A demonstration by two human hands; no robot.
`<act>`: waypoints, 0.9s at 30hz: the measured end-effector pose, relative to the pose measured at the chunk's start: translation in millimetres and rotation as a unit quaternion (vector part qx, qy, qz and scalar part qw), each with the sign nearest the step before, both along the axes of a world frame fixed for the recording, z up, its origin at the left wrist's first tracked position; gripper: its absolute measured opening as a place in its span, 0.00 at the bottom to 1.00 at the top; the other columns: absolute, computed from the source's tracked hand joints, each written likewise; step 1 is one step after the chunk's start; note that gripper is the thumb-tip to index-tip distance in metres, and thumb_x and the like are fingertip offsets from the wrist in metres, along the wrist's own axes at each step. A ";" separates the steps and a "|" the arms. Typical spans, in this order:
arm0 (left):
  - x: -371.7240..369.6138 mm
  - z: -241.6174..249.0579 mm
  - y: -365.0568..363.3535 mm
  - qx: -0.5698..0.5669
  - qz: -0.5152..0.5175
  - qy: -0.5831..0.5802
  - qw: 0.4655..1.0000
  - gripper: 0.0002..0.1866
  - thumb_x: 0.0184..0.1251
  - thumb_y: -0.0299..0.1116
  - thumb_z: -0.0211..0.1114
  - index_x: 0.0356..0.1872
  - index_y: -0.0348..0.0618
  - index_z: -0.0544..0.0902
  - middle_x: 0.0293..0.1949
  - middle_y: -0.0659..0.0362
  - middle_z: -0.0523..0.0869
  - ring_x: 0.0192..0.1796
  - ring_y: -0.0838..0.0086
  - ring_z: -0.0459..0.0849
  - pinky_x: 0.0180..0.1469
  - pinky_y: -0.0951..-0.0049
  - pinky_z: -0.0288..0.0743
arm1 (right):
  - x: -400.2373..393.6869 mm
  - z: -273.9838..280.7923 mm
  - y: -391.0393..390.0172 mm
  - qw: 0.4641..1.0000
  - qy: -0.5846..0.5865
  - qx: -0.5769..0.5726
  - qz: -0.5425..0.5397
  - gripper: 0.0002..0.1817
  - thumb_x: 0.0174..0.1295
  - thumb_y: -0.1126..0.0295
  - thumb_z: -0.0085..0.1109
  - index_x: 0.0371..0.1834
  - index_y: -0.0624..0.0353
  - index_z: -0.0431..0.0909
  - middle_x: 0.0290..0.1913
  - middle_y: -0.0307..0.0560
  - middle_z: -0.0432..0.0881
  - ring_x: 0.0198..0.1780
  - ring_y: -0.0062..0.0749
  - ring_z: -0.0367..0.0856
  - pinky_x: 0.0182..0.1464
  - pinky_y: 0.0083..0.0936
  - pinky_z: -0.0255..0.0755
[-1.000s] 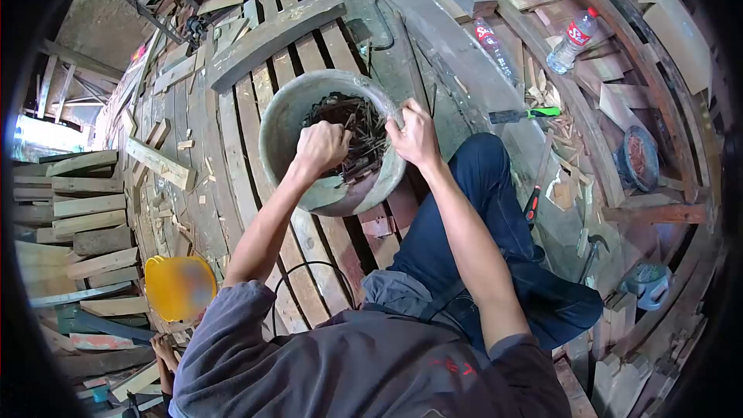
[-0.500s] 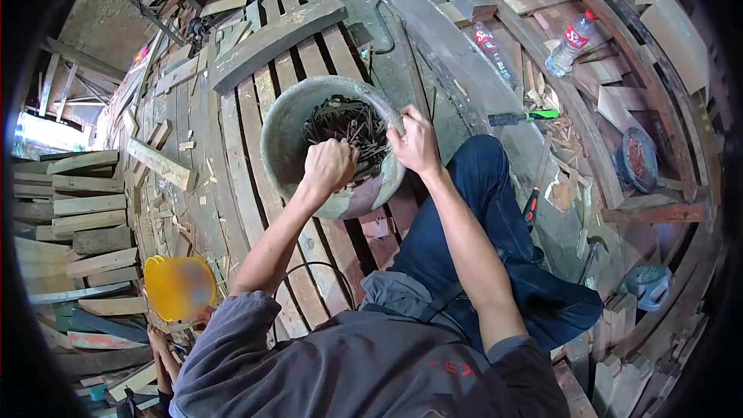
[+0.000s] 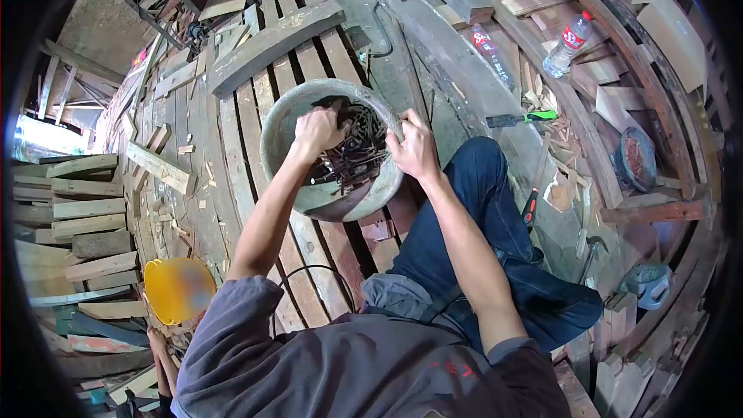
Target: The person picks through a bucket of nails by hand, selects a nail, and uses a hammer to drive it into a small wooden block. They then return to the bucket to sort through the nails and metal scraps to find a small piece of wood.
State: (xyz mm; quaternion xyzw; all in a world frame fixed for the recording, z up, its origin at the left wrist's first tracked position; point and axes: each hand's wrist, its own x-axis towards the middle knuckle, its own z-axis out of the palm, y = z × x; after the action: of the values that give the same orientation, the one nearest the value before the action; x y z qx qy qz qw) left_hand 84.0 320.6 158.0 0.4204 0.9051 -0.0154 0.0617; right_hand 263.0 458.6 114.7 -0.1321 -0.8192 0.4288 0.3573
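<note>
A round, whitish, stained bucket stands on the wooden slats in front of me. Inside lies a heap of dark, rusty nails. My left hand reaches into the bucket at the far left side of the heap, fingers curled down among the nails. What those fingers hold, if anything, is hidden. At the bucket's right side my right hand is closed over the rim, thumb inward.
A thick curved timber lies across the slats beyond the bucket. To the right are a green-handled chisel, a red-handled tool, a hammer and a plastic bottle. Another person in a yellow helmet is at lower left.
My left hand has moved away from me and to the left inside the bucket, uncovering more nails in the middle and near side. My right hand keeps its grip on the rim.
</note>
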 end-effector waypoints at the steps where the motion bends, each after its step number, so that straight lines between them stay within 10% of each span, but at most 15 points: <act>1: -6.8 -6.3 4.7 -0.019 -0.007 0.012 1.000 0.30 0.66 0.52 0.62 0.68 0.57 0.74 0.42 0.42 0.88 0.48 0.50 0.87 0.51 0.51 0.81 | 0.1 -0.9 0.0 1.000 0.005 0.010 -0.001 0.11 0.58 0.72 0.60 0.28 0.73 0.76 0.39 0.63 0.77 0.35 0.61 0.80 0.36 0.46 0.74; 8: -24.6 -32.0 25.3 -0.079 -0.033 0.038 0.996 0.18 0.69 0.45 0.57 0.51 0.48 0.84 0.43 0.45 0.88 0.48 0.51 0.87 0.53 0.51 0.79 | 5.4 1.6 -0.5 1.000 0.007 0.026 -0.006 0.11 0.57 0.73 0.61 0.27 0.74 0.74 0.40 0.64 0.76 0.36 0.62 0.80 0.38 0.46 0.74; 20: -32.7 -39.0 -4.9 -0.018 -0.086 0.115 0.989 0.15 0.69 0.43 0.58 0.50 0.51 0.85 0.37 0.47 0.87 0.38 0.51 0.88 0.40 0.51 0.80 | 4.9 -0.2 2.7 1.000 -0.008 0.023 -0.010 0.12 0.59 0.72 0.61 0.30 0.74 0.76 0.41 0.64 0.77 0.37 0.61 0.80 0.39 0.46 0.75; 27: -5.4 -9.1 -25.9 0.018 -0.103 0.067 0.992 0.21 0.74 0.39 0.50 0.24 0.40 0.85 0.23 0.43 0.84 0.28 0.48 0.85 0.33 0.50 0.78 | -1.0 -4.7 8.2 1.000 -0.030 0.001 -0.002 0.12 0.59 0.70 0.61 0.30 0.73 0.77 0.41 0.63 0.77 0.37 0.61 0.81 0.40 0.46 0.76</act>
State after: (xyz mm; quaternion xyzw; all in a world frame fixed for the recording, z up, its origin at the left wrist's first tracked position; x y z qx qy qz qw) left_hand 78.6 294.6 148.9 0.5101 0.8595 -0.0332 -0.0089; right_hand 262.0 466.9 110.1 -0.1459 -0.8295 0.4233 0.3339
